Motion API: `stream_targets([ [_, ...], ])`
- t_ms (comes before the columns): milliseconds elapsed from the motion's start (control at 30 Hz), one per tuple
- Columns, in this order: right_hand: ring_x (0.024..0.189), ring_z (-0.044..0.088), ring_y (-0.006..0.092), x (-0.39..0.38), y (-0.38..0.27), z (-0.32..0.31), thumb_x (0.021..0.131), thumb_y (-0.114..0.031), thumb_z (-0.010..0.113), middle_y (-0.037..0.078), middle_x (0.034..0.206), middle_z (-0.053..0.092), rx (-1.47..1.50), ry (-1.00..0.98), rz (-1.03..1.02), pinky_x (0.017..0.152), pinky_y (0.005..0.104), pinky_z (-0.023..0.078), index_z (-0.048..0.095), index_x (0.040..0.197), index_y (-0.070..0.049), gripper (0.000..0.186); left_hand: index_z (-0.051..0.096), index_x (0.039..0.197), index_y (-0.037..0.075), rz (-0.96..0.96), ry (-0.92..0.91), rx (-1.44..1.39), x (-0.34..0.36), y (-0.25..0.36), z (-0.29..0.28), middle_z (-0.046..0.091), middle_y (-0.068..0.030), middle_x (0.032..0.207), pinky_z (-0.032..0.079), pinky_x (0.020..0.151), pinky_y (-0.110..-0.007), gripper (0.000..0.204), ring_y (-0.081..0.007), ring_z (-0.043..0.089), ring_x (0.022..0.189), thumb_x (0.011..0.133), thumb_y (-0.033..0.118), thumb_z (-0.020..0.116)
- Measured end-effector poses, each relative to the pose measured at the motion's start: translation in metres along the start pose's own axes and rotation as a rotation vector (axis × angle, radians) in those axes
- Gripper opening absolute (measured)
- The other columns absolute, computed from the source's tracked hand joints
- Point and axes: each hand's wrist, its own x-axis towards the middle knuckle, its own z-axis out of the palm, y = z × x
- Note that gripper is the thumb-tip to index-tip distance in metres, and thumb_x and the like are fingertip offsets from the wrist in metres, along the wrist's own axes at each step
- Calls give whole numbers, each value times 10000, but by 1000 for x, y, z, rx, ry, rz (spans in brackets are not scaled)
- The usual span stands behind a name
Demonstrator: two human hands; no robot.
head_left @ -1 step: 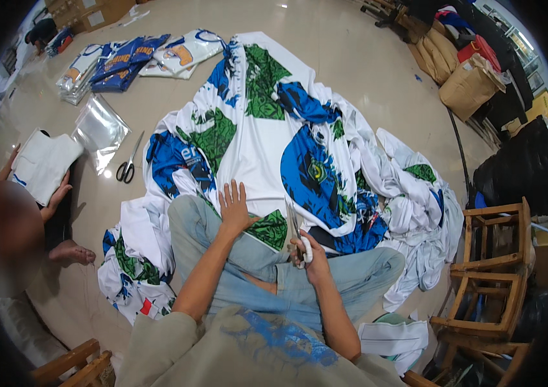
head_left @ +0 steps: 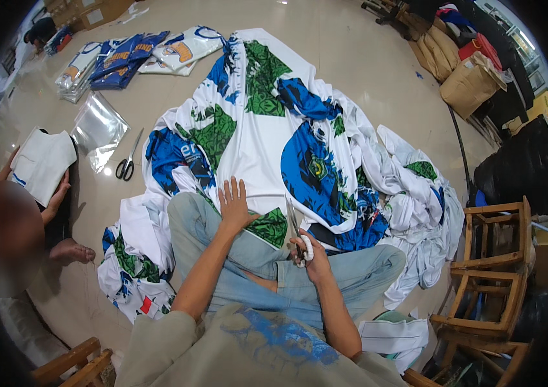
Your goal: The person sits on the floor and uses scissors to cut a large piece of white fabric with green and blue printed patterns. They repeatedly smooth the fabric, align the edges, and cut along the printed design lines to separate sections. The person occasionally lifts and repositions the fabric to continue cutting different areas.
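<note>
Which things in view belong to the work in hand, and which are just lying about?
Work in hand:
printed fabric, under the left hand
white-handled scissors, in the right hand

Apparently just lying about:
black-handled scissors
clear plastic sleeves
wooden stools
brown paper bag

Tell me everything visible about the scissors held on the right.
The scissors have slim, silvery metal-looking blades and a handle loop that looks wrapped in white material; part of the handles is hidden. The right grip holds them by the handles, blades pointing forward, tips leaning slightly left, over the white patterned fabric. Whether the tips touch it, or the blades are slightly parted, is unclear.
</note>
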Motion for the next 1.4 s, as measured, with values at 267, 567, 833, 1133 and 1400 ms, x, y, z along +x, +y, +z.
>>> stream_targets([
  [267, 742, 652, 105, 25, 0, 14, 920, -163, 732, 58, 1080, 726, 43, 9, -28, 555, 241, 473, 525, 1449, -74, 575, 133, 1593, -13, 27, -106, -8, 4, 3, -6, 85, -280, 1655, 63, 1187, -671, 1439, -481, 40, 1530, 534, 548, 930],
  [567, 668, 599, 83, 64, -8, 32, 908, -145, 742, 29, 971, 708, -12, 14, -105, 508, 222, 429, 541, 1433, -31, 574, 88, 1589, -34, -107, -136, 20, -3, 8, -7, 42, -294, 1654, 15, 1220, -597, 1480, -488, 10, 1529, 522, 528, 946],
  [833, 606, 586, 86, 82, -1, 24, 884, -106, 750, 16, 853, 683, -39, 43, -114, 485, 212, 439, 582, 1407, -47, 553, 61, 1588, -40, -108, -189, 55, -3, 9, -12, 33, -293, 1656, 0, 1221, -592, 1482, -487, -8, 1530, 536, 511, 946],
  [1133, 542, 556, 77, 81, -16, 29, 857, -155, 802, 1, 775, 646, -139, 70, -107, 463, 213, 404, 608, 1377, -41, 567, 64, 1590, -37, -116, -199, 52, -2, 11, -14, 34, -296, 1656, 19, 1223, -586, 1481, -490, -7, 1530, 531, 491, 954],
  [1400, 544, 550, 72, 103, -15, 31, 851, -146, 792, -18, 747, 621, -108, 70, -116, 465, 205, 389, 608, 1380, -48, 569, 48, 1590, -38, -122, -236, 57, 1, 11, -15, 17, -302, 1654, 34, 1219, -596, 1488, -501, 5, 1525, 536, 505, 946],
])
